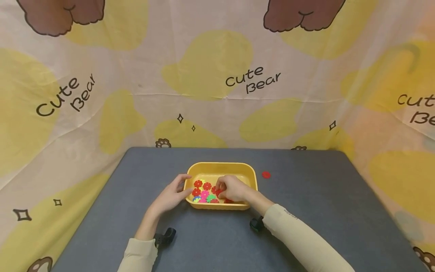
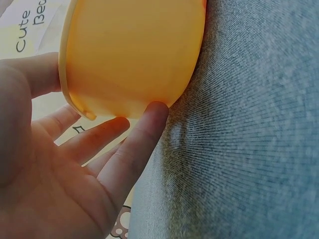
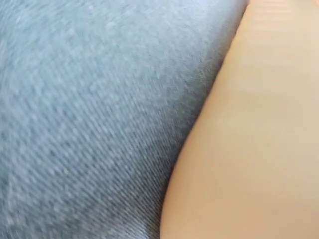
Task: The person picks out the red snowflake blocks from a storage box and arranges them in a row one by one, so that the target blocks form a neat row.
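A yellow plastic tray [image 1: 221,206] holds several flower-shaped plastic discs, red, pink, green, blue and yellow, gathered toward its left half. At the tray's left end is my left hand [image 1: 171,194]; in the left wrist view its nearly straight fingers [image 2: 134,144] touch the outer wall and the thumb lies at the rim. Reaching in over the right side, my right hand [image 1: 234,187] has curled fingers, with thumb and fingertips pinching at a red disc [image 1: 219,193] that they partly hide. The right wrist view shows mostly blurred skin of the right arm [image 3: 249,139].
One red disc [image 1: 266,175] lies outside the tray on the blue-grey table cover [image 1: 306,189], just right of the tray. A printed cloth backdrop [image 1: 210,68] rises behind the table and along both sides. Dark wrist cameras [image 1: 165,237] sit on both wrists.
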Motion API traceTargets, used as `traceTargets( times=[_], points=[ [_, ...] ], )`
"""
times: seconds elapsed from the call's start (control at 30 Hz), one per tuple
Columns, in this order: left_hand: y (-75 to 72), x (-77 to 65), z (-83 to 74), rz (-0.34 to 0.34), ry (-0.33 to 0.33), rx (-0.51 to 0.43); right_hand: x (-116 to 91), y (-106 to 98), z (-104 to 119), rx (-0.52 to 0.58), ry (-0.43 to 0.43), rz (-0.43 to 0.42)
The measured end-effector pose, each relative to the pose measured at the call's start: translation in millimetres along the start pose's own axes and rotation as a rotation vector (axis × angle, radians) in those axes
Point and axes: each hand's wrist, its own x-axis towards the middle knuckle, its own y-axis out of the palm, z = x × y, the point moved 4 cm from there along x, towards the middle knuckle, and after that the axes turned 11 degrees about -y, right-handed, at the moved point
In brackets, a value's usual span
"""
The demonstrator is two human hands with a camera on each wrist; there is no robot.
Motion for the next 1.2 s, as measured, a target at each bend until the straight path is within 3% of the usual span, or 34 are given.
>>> traceTargets(
  times=[0.63,0.8,1.2],
  points=[
    [2.4,2.1,-0.9,0.011,0.04,-0.013,-43,-53,28,0.023,-0.083,-0.067],
    [2.9,2.4,0.2,0.007,0.035,-0.006,-57,-70,23,0.013,-0.078,-0.11],
    [0.8,0.6,1.2,0.005,0.006,-0.009,-82,-106,0,0.03,0.023,-0.268]
  ],
)
